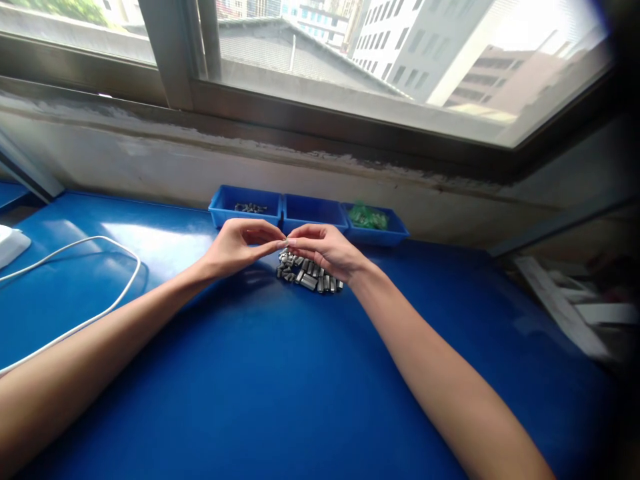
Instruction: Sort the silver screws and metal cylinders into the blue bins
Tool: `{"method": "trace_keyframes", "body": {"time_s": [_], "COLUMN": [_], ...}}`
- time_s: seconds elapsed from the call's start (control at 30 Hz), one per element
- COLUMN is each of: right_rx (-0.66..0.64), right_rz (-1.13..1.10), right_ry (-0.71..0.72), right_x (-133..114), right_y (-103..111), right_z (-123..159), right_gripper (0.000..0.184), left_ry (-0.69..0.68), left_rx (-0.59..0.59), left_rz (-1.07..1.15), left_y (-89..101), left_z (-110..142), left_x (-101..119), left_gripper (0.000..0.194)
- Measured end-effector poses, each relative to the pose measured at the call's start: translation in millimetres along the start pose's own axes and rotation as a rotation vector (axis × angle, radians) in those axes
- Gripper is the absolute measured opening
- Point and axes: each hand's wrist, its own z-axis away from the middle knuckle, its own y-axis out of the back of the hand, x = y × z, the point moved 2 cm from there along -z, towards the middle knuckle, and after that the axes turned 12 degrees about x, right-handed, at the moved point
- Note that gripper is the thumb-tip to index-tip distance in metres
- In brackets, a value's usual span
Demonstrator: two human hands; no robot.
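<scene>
Bare forearms (117,340) stretch over a smooth blue table (280,380) toward two hands that meet at a tiny piece

Pinched where the hands come together is a tiny pale piece (286,243), too small to identify, held just above the table. The left hand (235,248) has thumb and index finger drawn narrowly together on it; the right hand (334,252) grips it likewise, its fingers touching or nearly touching those of the left. Just below and partly hidden by the right hand lies a heap of silvery-grey metal parts (309,281), smaller bits to the left and blockier ones to the right. Behind the hands, three blue plastic bins stand side by side: the left bin (218,215) carries small grey parts (250,208), the middle bin (315,208) sits between, and the right bin (380,237) holds crumpled translucent green material (367,217). A looped white cable (100,237) crosses the table at left, near a white object (13,245) at the edge. Beyond rise a pale wall (150,157) and a metal-framed window (320,120), with buildings outside.
</scene>
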Motion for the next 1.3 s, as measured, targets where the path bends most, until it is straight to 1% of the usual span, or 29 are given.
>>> {"method": "trace_keyframes", "body": {"time_s": [0.1,0.2,0.3,0.37,0.4,0.47,0.5,0.6,0.67,0.7,0.73,0.8,0.87,0.93,1.03,1.1,1.13,1.17,1.23,1.3], "right_rx": [0.028,0.048,0.054,0.073,0.098,0.167,0.198,0.250,0.272,0.283,0.291,0.295,0.303,0.338,0.409,0.427,0.430,0.436,0.442,0.423], "right_rz": [-0.026,0.028,0.190,0.357,0.453,0.629,0.692,0.758,0.778,0.795,0.816,0.859,0.903,0.966,1.081,1.134,1.154,1.162,1.158,1.150], "right_ry": [-0.005,0.041,0.147,0.218,0.251,0.304,0.321,0.343,0.368,0.386,0.408,0.459,0.524,0.617,0.803,0.895,0.926,0.944,0.959,0.961], "right_x": [-0.1,-3.2,-9.2,-12.5,-13.5,-14.8,-15.2,-16.4,-18.1,-18.9,-19.4,-18.5,-14.0,-6.3,7.2,14.5,17.0,18.9,21.2,23.5], "right_y": [1.4,1.8,0.6,-0.4,-0.6,-0.4,0.1,3.4,6.7,8.4,9.7,11.0,10.6,9.7,9.4,10.0,10.1,10.0,8.2,4.2], "right_z": [-0.3,0.6,3.3,5.1,5.8,6.7,6.9,6.9,6.3,5.9,5.5,4.8,5.3,8.7,20.4,30.2,34.7,38.5,43.3,44.3], "right_gripper": [0.031,0.034,0.032,0.026,0.022,0.015,0.014,0.014,0.015,0.015,0.015,0.015,0.016,0.016,0.017,0.020,0.021,0.021,0.021,0.021], "left_ry": [0.014,0.018,0.031,0.023,0.007,-0.086,-0.128,-0.171,-0.208,-0.230,-0.254,-0.302,-0.343,-0.366,-0.374,-0.390,-0.399,-0.405,-0.382,-0.289], "left_rx": [-0.011,0.060,0.182,0.185,0.155,0.115,0.114,0.192,0.238,0.218,0.165,0.000,-0.136,-0.186,-0.200,-0.161,-0.107,-0.032,0.185,0.352], "left_rz": [0.032,0.008,-0.051,-0.131,-0.191,-0.338,-0.397,-0.493,-0.542,-0.566,-0.589,-0.631,-0.673,-0.702,-0.692,-0.649,-0.624,-0.598,-0.564,-0.520], "left_y": [0.3,3.4,10.6,14.0,14.6,14.8,15.0,18.1,21.5,22.6,23.0,21.5,18.9,16.9,15.0,15.0,15.8,17.0,21.4,25.6], "left_z": [-1.6,-6.9,-13.2,-14.9,-14.7,-12.6,-11.2,-7.8,-7.0,-7.0,-7.1,-7.1,-6.7,-6.7,-7.2,-8.8,-10.3,-12.4,-17.9,-24.2], "left_x": [-0.6,-1.8,-5.5,-9.2,-11.1,-13.9,-15.1,-18.0,-17.7,-17.2,-16.5,-15.7,-16.2,-18.0,-20.9,-19.6,-17.5,-14.8,-9.1,-6.5], "left_gripper": [0.042,0.041,0.045,0.044,0.041,0.033,0.029,0.021,0.022,0.023,0.026,0.031,0.031,0.027,0.023,0.021,0.021,0.021,0.021,0.020]}}
